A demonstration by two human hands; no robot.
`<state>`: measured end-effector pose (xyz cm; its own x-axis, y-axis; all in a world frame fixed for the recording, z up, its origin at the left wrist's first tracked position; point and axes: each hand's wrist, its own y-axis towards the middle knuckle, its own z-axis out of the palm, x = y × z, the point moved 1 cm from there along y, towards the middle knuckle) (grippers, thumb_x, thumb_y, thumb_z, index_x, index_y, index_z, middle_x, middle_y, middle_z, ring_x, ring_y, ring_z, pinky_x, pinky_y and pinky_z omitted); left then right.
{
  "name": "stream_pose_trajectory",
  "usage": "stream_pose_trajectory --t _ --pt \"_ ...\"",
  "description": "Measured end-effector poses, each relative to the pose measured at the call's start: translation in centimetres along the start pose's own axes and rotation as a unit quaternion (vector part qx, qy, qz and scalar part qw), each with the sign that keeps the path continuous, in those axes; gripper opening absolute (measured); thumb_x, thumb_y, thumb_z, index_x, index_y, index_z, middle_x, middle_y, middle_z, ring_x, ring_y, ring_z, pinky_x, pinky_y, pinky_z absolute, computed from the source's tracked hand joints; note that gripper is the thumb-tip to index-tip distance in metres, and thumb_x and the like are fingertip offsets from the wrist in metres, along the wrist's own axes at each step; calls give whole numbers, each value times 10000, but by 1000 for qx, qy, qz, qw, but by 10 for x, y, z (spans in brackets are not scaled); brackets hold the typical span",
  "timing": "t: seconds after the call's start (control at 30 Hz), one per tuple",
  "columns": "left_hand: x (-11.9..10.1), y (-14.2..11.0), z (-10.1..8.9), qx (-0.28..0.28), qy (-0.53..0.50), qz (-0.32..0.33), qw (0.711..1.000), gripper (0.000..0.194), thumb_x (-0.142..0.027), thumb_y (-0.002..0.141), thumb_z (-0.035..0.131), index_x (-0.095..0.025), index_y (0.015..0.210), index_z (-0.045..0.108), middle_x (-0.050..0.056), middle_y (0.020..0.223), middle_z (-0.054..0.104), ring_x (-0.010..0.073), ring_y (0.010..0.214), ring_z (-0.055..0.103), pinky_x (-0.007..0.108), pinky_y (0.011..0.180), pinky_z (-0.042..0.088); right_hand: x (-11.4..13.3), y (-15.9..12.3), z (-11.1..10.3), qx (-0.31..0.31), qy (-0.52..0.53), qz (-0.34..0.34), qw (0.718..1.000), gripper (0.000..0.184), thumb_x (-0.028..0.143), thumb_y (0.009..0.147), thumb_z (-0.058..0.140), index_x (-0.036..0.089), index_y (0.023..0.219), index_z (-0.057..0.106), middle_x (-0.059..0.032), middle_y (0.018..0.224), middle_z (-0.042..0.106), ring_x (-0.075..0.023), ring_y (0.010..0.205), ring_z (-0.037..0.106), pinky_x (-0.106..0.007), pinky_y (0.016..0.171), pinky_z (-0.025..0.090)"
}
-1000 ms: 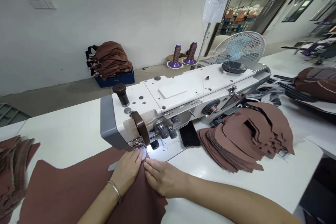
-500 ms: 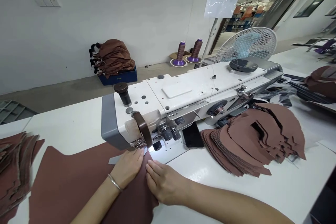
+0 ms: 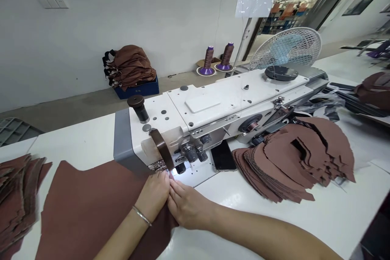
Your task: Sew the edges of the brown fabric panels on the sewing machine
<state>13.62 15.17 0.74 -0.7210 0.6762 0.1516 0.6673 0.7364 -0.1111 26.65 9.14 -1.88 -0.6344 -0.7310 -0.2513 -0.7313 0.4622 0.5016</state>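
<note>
A large brown leather piece (image 3: 91,203) lies under the head of a white sewing machine (image 3: 164,130). My left hand (image 3: 155,191), with a bangle at the wrist, is closed on the piece just in front of the needle area, its fingertips partly hidden by the machine head. Right beside it, touching it, my right hand (image 3: 189,207) has its fingers pressed together on the leather's right edge. A small lamp lights the sewing spot, and the needle itself is hidden.
Stacked brown cut pieces (image 3: 283,158) lie at right, more pieces (image 3: 21,199) at far left. A phone (image 3: 224,156) rests beside the machine bed. Behind stand thread cones (image 3: 209,59), a fan (image 3: 286,48) and a blue crate (image 3: 140,88) of brown pieces.
The leather has shifted forward toward the needle. My right hand has moved up and left, closing the gap to my left hand; my left hand has moved slightly right.
</note>
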Motion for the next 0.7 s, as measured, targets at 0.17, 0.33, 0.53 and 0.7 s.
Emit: stream_pose_trajectory --t 0.17,0.33,0.53,0.7 --pt "-11 -3 -4 -34 -26 -51 998 272 -12 860 424 -77 987 654 127 921 650 240 866 634 394 809 540 8 -2 3 -14 -6 0 1000 286 99 826 453 -54 1012 606 -309 1019 645 -350 993 634 -561 969 408" --pt "-10 -3 -10 19 -89 -58 994 292 -17 860 434 -103 1035 651 100 981 651 222 976 602 376 940 484 16 -5 10 -25 -12 9 1000 302 107 814 470 -63 1025 602 -314 1044 636 -376 1019 622 -575 960 400" --pt "-4 -3 -8 62 -125 -78 987 353 -9 860 400 -122 1113 620 97 1105 636 212 1093 562 346 1006 423 17 -2 5 -15 -27 24 999 304 129 836 466 -43 1038 615 -283 1077 643 -367 1024 623 -554 919 443" --pt "-2 -10 -2 54 -149 -89 983 348 -26 867 408 -140 1120 618 85 1049 624 200 1045 562 330 978 428 19 1 0 -52 -49 -4 997 275 105 806 465 -49 958 634 -284 958 676 -354 885 669 -526 770 509"
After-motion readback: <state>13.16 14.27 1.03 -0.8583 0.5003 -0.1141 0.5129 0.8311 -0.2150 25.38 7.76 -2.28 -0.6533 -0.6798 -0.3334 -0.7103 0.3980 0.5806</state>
